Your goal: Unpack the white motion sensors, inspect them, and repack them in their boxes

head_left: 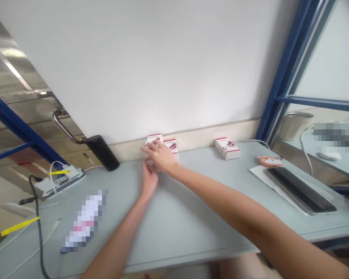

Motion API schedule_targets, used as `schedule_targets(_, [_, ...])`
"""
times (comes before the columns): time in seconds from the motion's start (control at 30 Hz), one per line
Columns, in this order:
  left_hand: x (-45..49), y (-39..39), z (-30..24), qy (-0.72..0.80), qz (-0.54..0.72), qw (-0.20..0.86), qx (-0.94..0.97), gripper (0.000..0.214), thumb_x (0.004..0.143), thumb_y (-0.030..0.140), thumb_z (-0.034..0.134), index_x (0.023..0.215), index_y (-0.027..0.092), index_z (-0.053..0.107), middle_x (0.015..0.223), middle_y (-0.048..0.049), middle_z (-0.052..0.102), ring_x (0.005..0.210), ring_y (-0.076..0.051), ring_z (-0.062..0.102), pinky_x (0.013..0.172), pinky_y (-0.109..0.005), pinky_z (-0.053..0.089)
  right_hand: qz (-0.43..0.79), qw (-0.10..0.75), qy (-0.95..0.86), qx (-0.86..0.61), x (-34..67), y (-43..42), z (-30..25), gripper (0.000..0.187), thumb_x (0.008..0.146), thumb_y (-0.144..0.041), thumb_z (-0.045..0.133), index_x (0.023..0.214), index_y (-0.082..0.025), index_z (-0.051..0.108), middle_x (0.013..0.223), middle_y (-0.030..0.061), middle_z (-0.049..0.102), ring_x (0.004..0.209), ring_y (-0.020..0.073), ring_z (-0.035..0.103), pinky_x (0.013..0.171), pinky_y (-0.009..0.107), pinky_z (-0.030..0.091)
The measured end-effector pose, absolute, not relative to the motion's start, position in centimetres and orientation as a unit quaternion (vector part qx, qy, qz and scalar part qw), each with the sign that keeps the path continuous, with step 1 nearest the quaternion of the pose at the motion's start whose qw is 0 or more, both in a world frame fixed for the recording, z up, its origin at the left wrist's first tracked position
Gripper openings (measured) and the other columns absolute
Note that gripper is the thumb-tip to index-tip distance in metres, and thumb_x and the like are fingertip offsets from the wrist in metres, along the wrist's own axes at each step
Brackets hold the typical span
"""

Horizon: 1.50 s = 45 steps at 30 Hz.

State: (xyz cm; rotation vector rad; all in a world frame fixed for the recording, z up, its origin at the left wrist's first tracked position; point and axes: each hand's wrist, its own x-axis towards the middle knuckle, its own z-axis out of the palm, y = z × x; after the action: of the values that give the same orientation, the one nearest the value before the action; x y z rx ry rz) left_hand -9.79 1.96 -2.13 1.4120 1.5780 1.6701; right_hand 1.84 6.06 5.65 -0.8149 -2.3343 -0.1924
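Two small white-and-red boxes stand side by side against the wall at the back of the grey table [192,217]: the left box [154,138] and the right box [172,146]. My right hand [160,155] reaches across and lies on top of them, fingers curled over the left box. My left hand [149,179] comes up from below and touches the boxes' lower front; its fingers are mostly hidden under the right hand. A third similar box [227,148] lies apart to the right.
A black cylinder [102,152] leans at the wall on the left. A white power strip [59,180] with cables sits at far left. A dark tablet [301,189] on paper and an orange fox-shaped item [270,160] lie right. Blue frame [282,73] bounds the right.
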Motion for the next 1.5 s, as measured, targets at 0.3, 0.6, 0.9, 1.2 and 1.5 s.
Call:
schedule_targets(0.3, [-9.7,2.3,-3.0,0.566,0.594,0.204,0.534,0.051,0.098,0.037,0.061,0.144,0.024,0.045,0.144,-0.0132,0.062,0.137,-0.027,0.059,0.122,-0.044,0.041,-0.105,0.331,-0.800,-0.490,20.4,5.1,2.1,0.048,0.103,-0.023,0.049,0.151,-0.022,0.054,0.165,0.0146,0.042,0.150,0.0344,0.038,0.120,0.054,0.037])
schedule_targets(0.6, [-7.0,-1.3,-0.2,0.584,0.621,-0.009,0.523,0.065,0.079,0.015,0.070,0.140,0.021,0.048,0.141,-0.0161,0.049,0.146,-0.037,0.036,0.126,-0.064,0.021,0.111,0.328,-0.615,-0.709,28.4,5.9,0.7,0.052,0.095,-0.047,0.061,0.137,-0.017,0.062,0.121,0.0217,0.072,0.109,0.0359,0.068,0.094,0.045,0.050])
schedule_targets(0.9, [-3.0,-5.1,1.3,0.376,0.527,0.322,0.691,0.084,0.097,0.056,0.064,0.162,0.032,0.017,0.140,-0.0157,0.060,0.121,-0.028,0.066,0.095,-0.045,0.059,0.421,0.467,-0.711,-0.315,19.7,-0.3,1.7,0.052,0.108,-0.057,0.037,0.123,-0.021,0.072,0.123,0.0058,0.075,0.112,0.0267,0.067,0.103,0.039,0.050])
schedule_targets(1.2, [-2.7,-5.9,-0.5,0.429,0.487,0.166,0.742,0.099,0.076,0.026,0.091,0.158,0.039,0.037,0.154,-0.0107,0.050,0.139,-0.034,0.057,0.109,-0.049,0.056,0.370,0.474,-0.738,-0.306,18.5,-3.1,2.4,0.048,0.104,-0.051,0.057,0.146,-0.028,0.055,0.136,0.0066,0.069,0.120,0.0246,0.065,0.103,0.038,0.050])
schedule_targets(1.5, [-3.3,-6.1,0.2,0.285,0.434,-0.037,0.854,0.091,0.079,0.021,0.086,0.153,0.033,0.035,0.143,-0.0152,0.045,0.134,-0.032,0.053,0.107,-0.053,0.054,0.451,0.543,-0.600,-0.375,18.5,-2.3,3.8,0.037,0.102,-0.056,0.051,0.102,-0.023,0.069,0.092,-0.0001,0.069,0.082,0.0174,0.062,0.070,0.027,0.049])
